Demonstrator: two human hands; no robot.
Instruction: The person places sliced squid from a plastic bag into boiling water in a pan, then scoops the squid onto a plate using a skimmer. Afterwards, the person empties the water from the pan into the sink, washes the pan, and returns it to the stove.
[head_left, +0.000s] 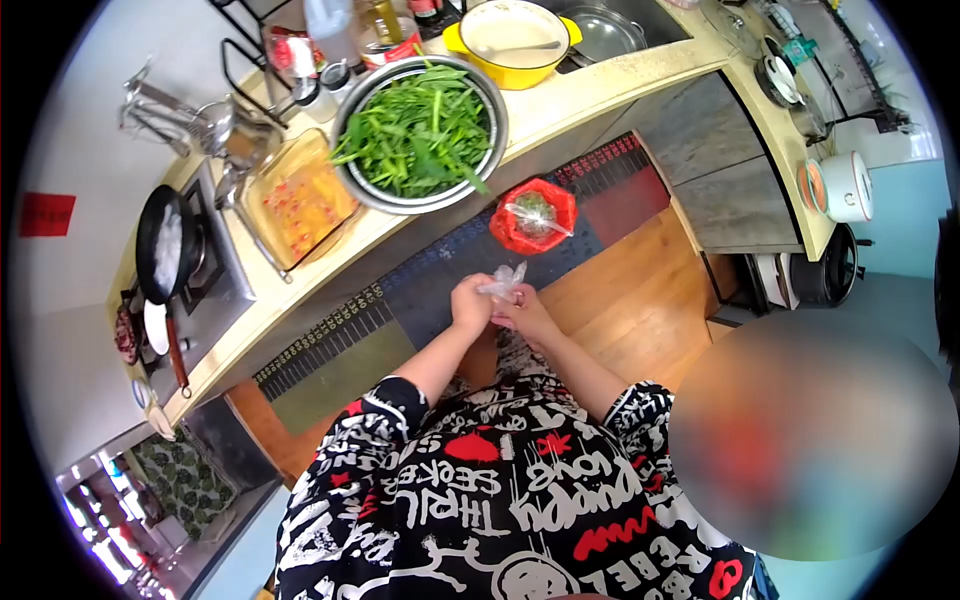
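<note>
Both my hands meet in front of my body, low over the floor mat. My left hand (470, 303) is closed on a crumpled piece of clear plastic (505, 281). The fingers of my right hand (527, 314) pinch the same plastic from the other side. Just beyond them, a red bag (533, 216) with clear plastic and some greenery inside stands on the mat. On the counter above, a metal bowl (498, 150) is heaped with green leaves (418, 130). Beside the bowl sits a glass dish (300, 200) with yellow and red food.
A black pan (167, 245) rests on the stove at the left. A yellow pot (512, 78) stands by the sink (650, 20). Bottles and jars crowd the counter's back. A white cooker (848, 188) is at the right, and a blurred patch covers the lower right.
</note>
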